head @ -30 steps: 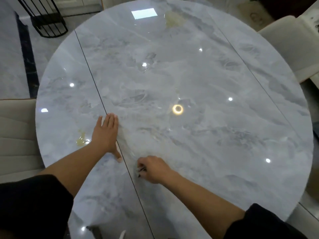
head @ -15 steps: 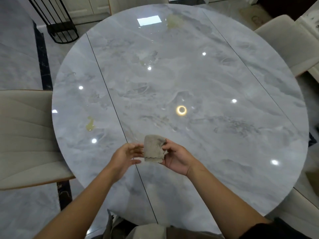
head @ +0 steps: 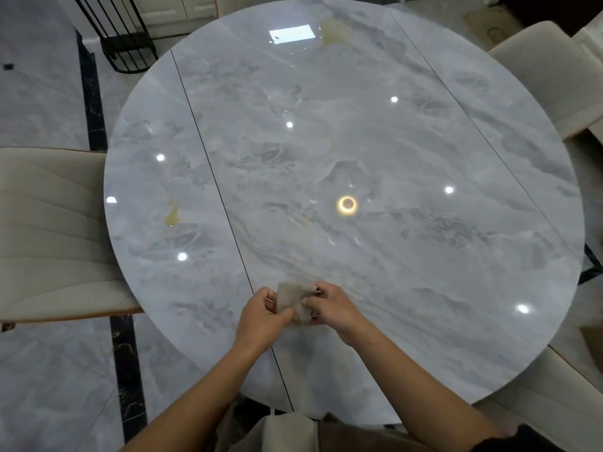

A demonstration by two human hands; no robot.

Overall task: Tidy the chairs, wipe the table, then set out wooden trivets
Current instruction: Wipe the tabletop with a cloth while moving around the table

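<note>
1. A beige chair back [head: 284, 433] is seen below the near rim of the round marble tabletop [head: 408, 141].
2. A crumpled grey cloth [head: 291, 300] is held over the near part of the tabletop. It is grasped from both sides, with the left grip [head: 261, 316] and the right grip [head: 332, 308] each clenched around it.
3. A yellowish stain [head: 172, 216] is seen on the left leaf, near a cream chair [head: 49, 230].
4. A second stain [head: 332, 29] is seen at the far rim, and a black wire stand [head: 120, 37] is seen on the floor beyond.
</note>
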